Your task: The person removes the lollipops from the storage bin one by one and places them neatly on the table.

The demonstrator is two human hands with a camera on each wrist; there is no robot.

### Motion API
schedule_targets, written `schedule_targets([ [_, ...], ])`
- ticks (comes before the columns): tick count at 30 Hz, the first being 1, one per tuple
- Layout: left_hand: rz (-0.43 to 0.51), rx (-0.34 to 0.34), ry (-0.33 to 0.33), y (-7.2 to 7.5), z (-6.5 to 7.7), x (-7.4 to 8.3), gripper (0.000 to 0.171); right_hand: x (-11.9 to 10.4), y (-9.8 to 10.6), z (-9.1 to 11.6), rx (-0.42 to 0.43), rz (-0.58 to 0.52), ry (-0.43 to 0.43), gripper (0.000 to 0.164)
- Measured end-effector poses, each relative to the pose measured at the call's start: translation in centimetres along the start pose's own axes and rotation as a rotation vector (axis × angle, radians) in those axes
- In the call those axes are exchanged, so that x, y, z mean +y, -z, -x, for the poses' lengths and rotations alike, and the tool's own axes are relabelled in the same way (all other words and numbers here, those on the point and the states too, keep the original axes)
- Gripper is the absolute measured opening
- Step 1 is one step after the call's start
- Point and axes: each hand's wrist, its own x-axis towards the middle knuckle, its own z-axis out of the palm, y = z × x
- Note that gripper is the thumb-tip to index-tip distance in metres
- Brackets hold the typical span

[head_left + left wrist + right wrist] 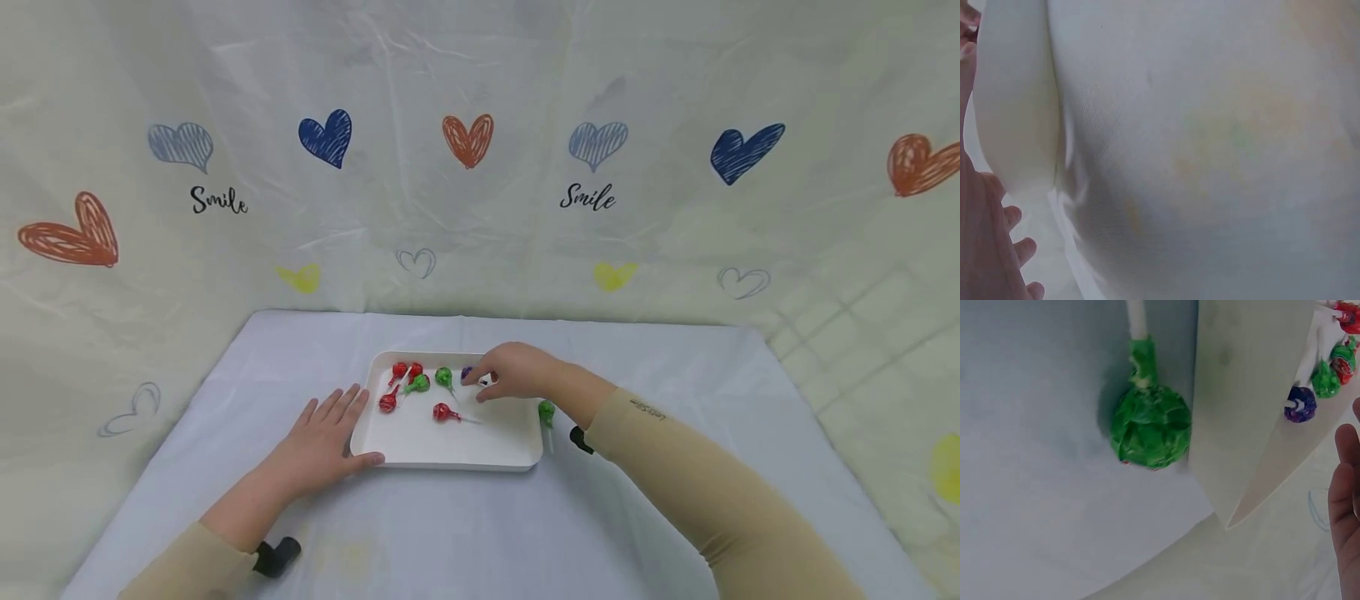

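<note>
Near the left end of a white tray (450,446), my left hand (322,446) lies with its fingers spread, the thumb over the front left corner. My right hand (517,371) reaches over the tray's right part, fingers bent downward, just above a purple lollipop (467,372) that it partly hides. In the right wrist view that purple lollipop (1300,404) appears apart from the fingertips (1342,478). Inside the tray lie red lollipops, one of them (441,412) near the middle, and green ones, one of them (443,377) near the back.
Outside the tray, against its right side, a green lollipop (547,412) lies on the white-covered table (465,533), its stick toward the front. Behind the table hangs a pale curtain (525,250) printed with hearts. The left wrist view shows mostly cloth and the tray's wall (1016,94).
</note>
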Motion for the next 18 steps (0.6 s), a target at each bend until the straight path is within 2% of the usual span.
schedule_targets([
  [9,-0.025,0.0,0.011,-0.2,-0.3,0.0,0.115,-1.8,-0.5,-1.6,-0.037,0.002,0.043,0.033],
  [18,-0.037,0.015,0.003,0.2,0.0,0.4,0.111,-3.7,-1.2,-3.0,-0.134,0.128,0.012,0.033],
])
